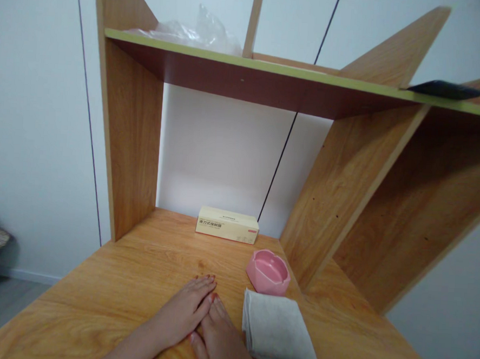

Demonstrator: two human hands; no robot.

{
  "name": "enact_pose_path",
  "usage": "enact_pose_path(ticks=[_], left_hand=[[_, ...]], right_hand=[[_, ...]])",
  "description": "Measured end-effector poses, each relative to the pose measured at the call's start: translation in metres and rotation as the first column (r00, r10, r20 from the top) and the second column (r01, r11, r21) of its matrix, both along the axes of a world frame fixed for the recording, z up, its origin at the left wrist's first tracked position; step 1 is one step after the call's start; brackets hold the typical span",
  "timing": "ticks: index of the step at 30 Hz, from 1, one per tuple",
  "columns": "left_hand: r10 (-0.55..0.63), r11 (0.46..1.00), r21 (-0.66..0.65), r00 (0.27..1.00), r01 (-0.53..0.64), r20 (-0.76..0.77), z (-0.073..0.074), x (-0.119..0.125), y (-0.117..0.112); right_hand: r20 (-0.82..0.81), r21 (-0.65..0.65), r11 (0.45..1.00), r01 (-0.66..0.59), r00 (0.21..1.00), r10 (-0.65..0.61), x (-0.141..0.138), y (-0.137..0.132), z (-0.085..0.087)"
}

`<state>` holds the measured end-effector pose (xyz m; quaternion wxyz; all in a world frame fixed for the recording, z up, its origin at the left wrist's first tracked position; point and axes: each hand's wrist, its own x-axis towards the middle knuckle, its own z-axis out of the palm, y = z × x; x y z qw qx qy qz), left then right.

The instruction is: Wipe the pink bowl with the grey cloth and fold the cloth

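My left hand point(185, 309) lies flat on the wooden desk point(107, 285), fingers stretched out and together, holding nothing. My right hand point(222, 341) rests flat beside it, fingertips touching the left hand's fingers, also holding nothing. Just right of my right hand lies a folded grey cloth point(277, 331). Beyond the cloth sits a small pink bowl point(268, 271). Further back, against the wall, lies a long cream box point(227, 225) with printed text.
A wooden shelf point(247, 66) spans above the desk, with side panels at left point(129, 156) and right point(344, 197). Crumpled clear plastic point(196, 31) lies on the shelf at left, a dark flat object point(444, 89) at right. Desk edges drop off left and right.
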<state>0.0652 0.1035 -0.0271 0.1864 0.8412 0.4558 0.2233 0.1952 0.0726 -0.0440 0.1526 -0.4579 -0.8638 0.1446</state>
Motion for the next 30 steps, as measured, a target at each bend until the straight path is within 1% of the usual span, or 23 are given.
enact_pose_path(ticks=[3,7,15,26,30], left_hand=[[-0.008,1.000,0.026,1.000,0.008,0.006,-0.0016,-0.0006,0.0013],[-0.011,1.000,0.019,1.000,0.011,-0.003,-0.0025,-0.0010,0.0011],[-0.008,0.999,0.031,1.000,0.008,0.000,-0.0030,-0.0010,0.0009],[-0.015,0.999,0.047,1.000,0.016,-0.011,-0.0058,-0.0016,0.0022],[-0.017,0.998,0.053,1.000,0.018,-0.024,-0.0053,-0.0019,0.0018]], right_hand=[[0.007,-0.013,1.000,0.011,1.000,-0.011,0.0002,0.0007,-0.0027],[0.005,-0.008,1.000,0.013,1.000,-0.013,0.0003,0.0013,-0.0048],[0.014,-0.033,0.999,0.006,1.000,-0.006,0.0009,0.0008,0.0013],[-0.048,-0.003,1.000,-0.007,0.999,0.007,-0.0003,-0.0019,0.0038],[-0.044,-0.026,1.000,0.000,0.999,-0.001,-0.0007,-0.0028,0.0047]])
